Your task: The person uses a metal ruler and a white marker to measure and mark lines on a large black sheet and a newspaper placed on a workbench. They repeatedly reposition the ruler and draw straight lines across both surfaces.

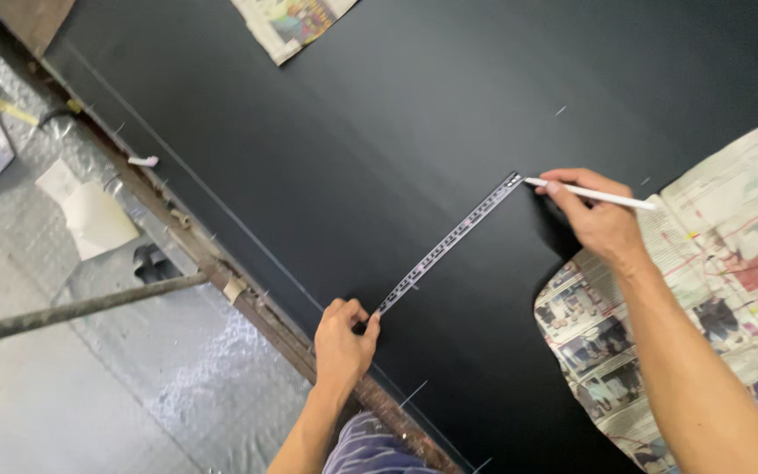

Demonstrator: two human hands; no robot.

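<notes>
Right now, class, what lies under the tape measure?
The tape measure lies flat on the black board. The left hand pins its near end; the right hand holds a white pencil at its far end. Marks beneath the tape are hidden.

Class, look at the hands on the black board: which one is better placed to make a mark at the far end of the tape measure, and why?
The right hand. It holds the white pencil with its tip at the far end of the tape measure, while the left hand pins the near end on the black board.
</notes>
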